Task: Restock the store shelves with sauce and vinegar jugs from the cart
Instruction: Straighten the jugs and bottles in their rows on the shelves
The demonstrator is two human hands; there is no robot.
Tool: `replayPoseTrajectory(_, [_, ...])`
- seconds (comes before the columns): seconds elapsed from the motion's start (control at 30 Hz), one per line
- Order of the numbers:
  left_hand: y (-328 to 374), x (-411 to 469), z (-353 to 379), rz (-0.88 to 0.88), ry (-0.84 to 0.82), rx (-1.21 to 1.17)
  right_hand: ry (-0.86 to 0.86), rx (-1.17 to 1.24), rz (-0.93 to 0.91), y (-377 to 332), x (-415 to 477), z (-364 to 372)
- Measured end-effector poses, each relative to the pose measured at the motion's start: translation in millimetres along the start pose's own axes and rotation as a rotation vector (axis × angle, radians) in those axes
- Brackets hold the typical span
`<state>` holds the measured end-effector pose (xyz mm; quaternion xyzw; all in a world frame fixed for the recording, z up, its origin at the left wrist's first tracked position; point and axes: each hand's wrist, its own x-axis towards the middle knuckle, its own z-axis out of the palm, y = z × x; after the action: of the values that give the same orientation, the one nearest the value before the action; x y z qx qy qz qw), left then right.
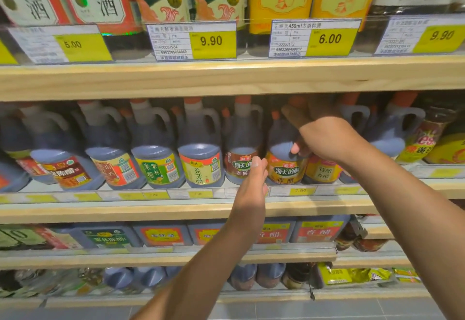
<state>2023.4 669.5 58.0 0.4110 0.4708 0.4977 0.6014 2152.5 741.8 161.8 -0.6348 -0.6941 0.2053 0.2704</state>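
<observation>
Right hand (324, 140) on dark-filled jug (285, 153)

Middle shelf (176, 209) packed: vinegar jugs (153, 148) shoulder to shoulder from far left to right, no slot between. Upper shelf board (226, 78) low over jug caps, thin headroom only. Right hand (327, 138) fills space over orange-label jug (284, 168); left hand (251, 186) blocks front of brown-label jug (240, 163). Narrow strip free along near shelf lip. Open aisle room near, below shelf fronts
</observation>
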Motion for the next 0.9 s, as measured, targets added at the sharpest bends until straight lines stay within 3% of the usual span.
replayPoseTrajectory(0.1, [-1,-8,-9,0.024,0.028,-0.025,0.239,-0.225,-0.057,-2,-8,9])
replayPoseTrajectory(0.2, [-7,-18,-21,0.061,0.112,-0.011,0.415,-0.196,-0.167,-24,-20,19])
replayPoseTrajectory(0.23, [-9,-21,-25,0.070,0.149,0.015,0.391,-0.174,-0.182,-33,-22,22])
replayPoseTrajectory(0.3, [-12,-24,-32,0.093,0.188,0.067,0.188,-0.055,-0.099,-50,-17,29])
replayPoseTrajectory(0.37, [-12,-26,-40,0.102,0.210,0.073,-0.100,0.177,0.110,-67,-4,37])
replayPoseTrajectory(0.43, [-11,-26,-45,0.099,0.194,0.070,-0.250,0.472,0.212,-84,4,41])
replayPoseTrajectory(0.5, [-11,-24,-49,0.099,0.165,0.086,-0.257,0.583,0.155,-87,10,47])
replayPoseTrajectory(0.63, [-12,-16,-55,0.094,0.165,0.104,-0.327,0.329,0.137,-70,18,52])
replayPoseTrajectory(0.9, [-12,-15,-53,0.063,0.166,0.151,-0.102,0.371,0.054,-74,18,52])
